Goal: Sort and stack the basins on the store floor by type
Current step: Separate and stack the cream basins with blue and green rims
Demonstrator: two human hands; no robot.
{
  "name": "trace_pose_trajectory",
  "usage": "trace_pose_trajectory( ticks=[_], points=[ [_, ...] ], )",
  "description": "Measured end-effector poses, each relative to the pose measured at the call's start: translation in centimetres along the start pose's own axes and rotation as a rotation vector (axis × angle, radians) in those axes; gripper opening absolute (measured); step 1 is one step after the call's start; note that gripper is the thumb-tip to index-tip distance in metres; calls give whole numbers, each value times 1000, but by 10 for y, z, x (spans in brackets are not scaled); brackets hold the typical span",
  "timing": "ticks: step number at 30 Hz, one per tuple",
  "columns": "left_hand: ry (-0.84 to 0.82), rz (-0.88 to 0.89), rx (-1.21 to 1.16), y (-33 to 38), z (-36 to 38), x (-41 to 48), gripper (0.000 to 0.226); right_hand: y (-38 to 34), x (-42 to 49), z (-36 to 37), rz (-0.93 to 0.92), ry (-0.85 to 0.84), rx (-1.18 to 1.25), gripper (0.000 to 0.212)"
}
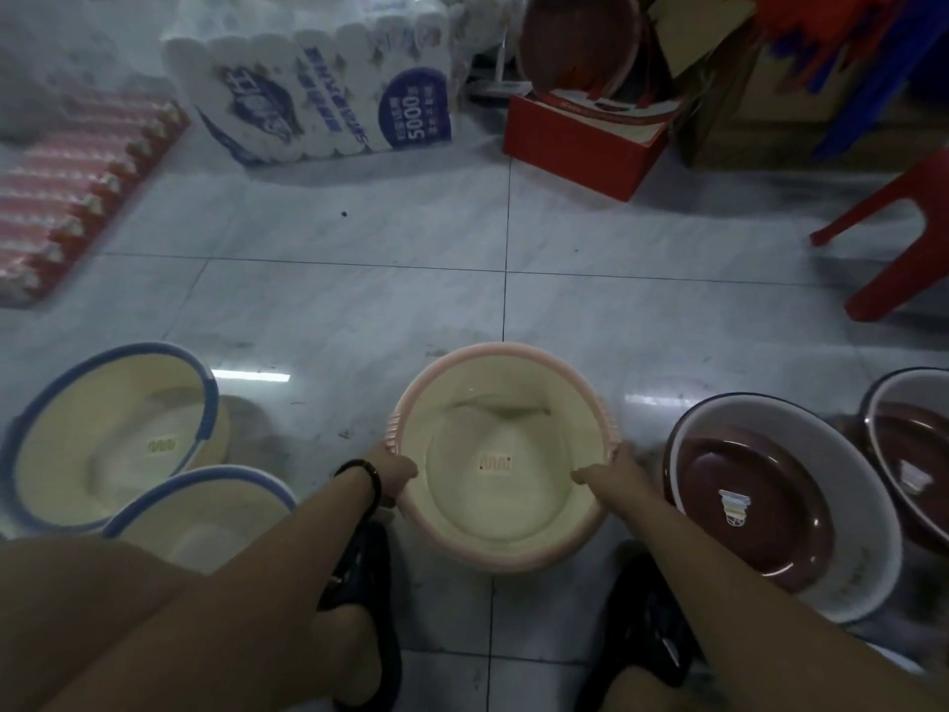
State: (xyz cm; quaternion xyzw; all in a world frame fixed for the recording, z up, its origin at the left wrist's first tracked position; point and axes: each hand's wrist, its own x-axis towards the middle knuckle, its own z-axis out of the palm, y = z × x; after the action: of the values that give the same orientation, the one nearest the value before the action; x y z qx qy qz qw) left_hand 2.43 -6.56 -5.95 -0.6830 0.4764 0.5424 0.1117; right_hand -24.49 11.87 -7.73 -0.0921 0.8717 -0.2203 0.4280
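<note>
A cream basin with a pink rim (500,382) is in front of me, low over the tiled floor. My left hand (398,472) grips its left rim and my right hand (611,472) grips its right rim. To the left lie two cream basins with blue rims: a tilted one (102,429) and a nearer one (205,511) overlapping it. On the right sits a white basin with a maroon inside (770,501), and another like it (914,449) is at the frame's right edge.
A red plastic stool (893,238) stands at the right. At the back are a red box (580,141), a large pack of tissue rolls (318,89) and a maroon basin leaning upright (580,38). Pink packaged goods (67,197) lie far left. My feet in dark sandals are below the basin.
</note>
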Motion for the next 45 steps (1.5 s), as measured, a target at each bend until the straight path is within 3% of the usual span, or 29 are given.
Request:
trace_pose_trajectory(
  ticks=[2,3,6,7,10,12,15,18,21,26,33,38,40,45],
  points=[
    [-47,-32,54,16,-18,-10,51,-17,-8,6,83,76,13,124],
    [-54,0,106,29,-31,-21,56,-27,-17,8,82,124,-45,122],
    [-92,192,167,65,-85,-65,57,-70,-60,17,-112,249,-277,86],
    [-101,245,163,73,-107,-84,57,-85,-73,26,-192,237,-257,72],
    [-64,382,194,83,-170,-148,53,-132,-126,53,-369,-125,113,28],
    [31,484,256,68,-209,-188,44,-158,-164,72,-411,-414,238,13],
    [252,562,229,5,-256,-218,30,-190,-212,103,-510,-585,154,21],
    [417,469,222,-93,-287,-214,25,-226,-253,130,-572,-650,-194,27],
    [409,237,138,-190,-300,-181,24,-259,-282,151,-613,-663,-537,33],
    [347,-55,-83,-297,-297,-90,33,-277,-312,208,-700,-554,-864,39],
    [311,-230,-293,-372,-279,29,73,-241,-277,264,-681,-545,-1212,41],
    [272,-310,-386,-368,-269,13,61,-231,-261,270,-600,-520,-1161,45],
    [286,-289,-389,-368,-268,7,61,-225,-259,273,-685,-454,-1120,48],
    [164,-196,-539,-351,-274,-13,28,-215,-259,268,-746,-449,-1190,65]
  ],
)
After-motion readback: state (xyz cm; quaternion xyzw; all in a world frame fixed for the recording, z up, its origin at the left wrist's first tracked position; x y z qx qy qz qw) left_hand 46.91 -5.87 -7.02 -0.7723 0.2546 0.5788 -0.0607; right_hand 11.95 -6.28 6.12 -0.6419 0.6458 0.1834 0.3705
